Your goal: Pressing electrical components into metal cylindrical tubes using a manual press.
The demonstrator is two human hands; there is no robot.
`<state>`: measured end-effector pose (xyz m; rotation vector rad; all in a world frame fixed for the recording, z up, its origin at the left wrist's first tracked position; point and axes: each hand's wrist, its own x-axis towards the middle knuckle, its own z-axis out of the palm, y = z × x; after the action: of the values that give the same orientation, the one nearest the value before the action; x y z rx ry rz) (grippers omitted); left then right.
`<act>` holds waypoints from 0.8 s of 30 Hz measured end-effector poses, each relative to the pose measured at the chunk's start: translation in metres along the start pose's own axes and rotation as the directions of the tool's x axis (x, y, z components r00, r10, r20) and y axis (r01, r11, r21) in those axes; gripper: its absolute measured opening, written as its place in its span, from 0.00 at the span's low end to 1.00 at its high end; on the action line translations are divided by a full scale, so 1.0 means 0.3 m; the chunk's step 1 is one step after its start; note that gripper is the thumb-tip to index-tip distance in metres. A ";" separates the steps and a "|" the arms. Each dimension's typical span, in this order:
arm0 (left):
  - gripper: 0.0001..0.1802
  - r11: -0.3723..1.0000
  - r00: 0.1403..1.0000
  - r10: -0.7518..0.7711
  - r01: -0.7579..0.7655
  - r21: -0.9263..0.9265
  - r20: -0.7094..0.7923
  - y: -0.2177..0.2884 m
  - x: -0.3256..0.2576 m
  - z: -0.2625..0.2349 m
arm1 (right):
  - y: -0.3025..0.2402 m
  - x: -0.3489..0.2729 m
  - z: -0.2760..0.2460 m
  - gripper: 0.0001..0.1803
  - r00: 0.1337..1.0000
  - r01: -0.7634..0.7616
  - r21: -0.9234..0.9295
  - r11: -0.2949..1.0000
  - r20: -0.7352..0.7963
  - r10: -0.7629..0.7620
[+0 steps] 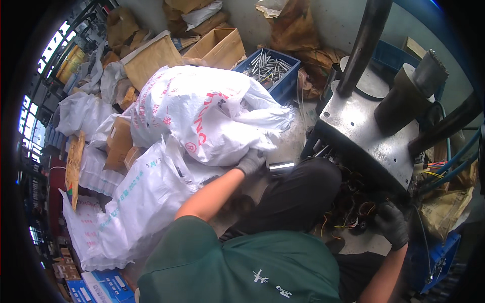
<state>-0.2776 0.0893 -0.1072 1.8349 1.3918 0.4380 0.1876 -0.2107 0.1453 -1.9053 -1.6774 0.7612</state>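
A grey glove covers my left hand (251, 161), which is closed at the lower edge of a full white woven sack (177, 108) with red print. Its fingertips are partly hidden against the sack's fabric. Just right of that hand lies a shiny metal cylinder (281, 165). My right hand (391, 222), in a dark grey glove, is low at the right with its fingers curled; what they hold, if anything, is hidden. Beside it, under the press table, sit dark round parts with coloured wires (348, 219).
A heavy steel press table (369, 126) with thick columns stands at right. Behind the sack are a blue crate (290, 76) of metal shafts and a wooden box (217, 48). Another white sack (136, 212) slumps at left. A blue bin (439, 262) sits lower right.
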 end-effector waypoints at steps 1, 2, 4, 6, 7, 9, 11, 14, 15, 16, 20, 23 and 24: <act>0.20 0.996 0.988 -0.006 0.021 0.092 -0.155 -0.051 0.052 0.019 | 0.022 0.006 -0.002 0.14 1.000 0.005 -0.037 0.999 0.026 -0.004; 0.20 0.985 0.959 0.010 0.040 0.170 -0.285 -0.049 0.112 0.063 | 0.048 -0.003 -0.004 0.15 0.999 -0.012 -0.084 0.996 0.043 0.016; 0.20 0.978 0.999 -0.035 0.040 0.205 -0.027 0.047 0.202 0.128 | 0.077 -0.030 0.001 0.15 0.998 -0.052 -0.037 0.998 -0.024 0.051; 0.23 0.935 0.977 -0.027 -0.050 0.351 0.211 -0.026 0.251 0.222 | 0.064 -0.024 0.009 0.15 0.997 -0.039 0.034 0.999 -0.064 0.041; 0.21 0.944 0.972 -0.015 -0.064 0.324 0.236 -0.152 0.244 0.251 | 0.039 0.022 0.042 0.15 0.996 -0.052 0.089 0.995 -0.069 0.058; 0.19 0.866 0.907 0.066 -0.259 0.427 0.416 -0.140 0.258 0.382 | 0.037 0.037 0.050 0.16 0.987 -0.114 0.108 0.988 -0.098 0.124; 0.23 0.908 0.849 0.075 -0.275 0.315 0.523 0.052 0.276 0.538 | 0.047 -0.022 -0.010 0.16 0.947 -0.235 0.126 0.964 -0.195 0.257; 0.38 0.863 0.930 -0.014 -0.174 0.475 0.367 -0.090 0.243 0.598 | 0.109 0.010 0.010 0.15 0.920 -0.223 0.090 0.971 -0.311 0.240; 0.44 0.883 0.925 -0.092 -0.095 0.459 0.368 -0.094 0.246 0.609 | 0.110 0.009 0.004 0.15 0.913 -0.229 0.082 0.970 -0.327 0.243; 0.51 0.896 0.913 -0.170 -0.014 0.444 0.370 -0.099 0.250 0.617 | 0.105 0.010 0.002 0.15 0.892 -0.254 0.114 0.960 -0.355 0.278; 0.50 0.897 0.962 -0.079 -0.046 0.439 0.261 -0.129 0.247 0.599 | 0.137 0.008 -0.004 0.12 0.856 -0.311 0.175 0.934 -0.376 0.355; 0.49 0.984 0.971 0.044 -0.083 0.157 0.233 -0.046 0.251 0.581 | 0.021 0.024 -0.002 0.08 0.824 -0.312 0.215 0.925 -0.424 0.377; 0.49 0.993 0.974 0.084 -0.099 0.062 0.210 -0.016 0.260 0.549 | 0.043 0.017 -0.004 0.08 0.826 -0.304 0.218 0.927 -0.425 0.370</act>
<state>-0.1432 0.1007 -0.2299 1.9483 1.1990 0.2373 0.1981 -0.2073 0.1370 -2.1020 -0.9836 0.4782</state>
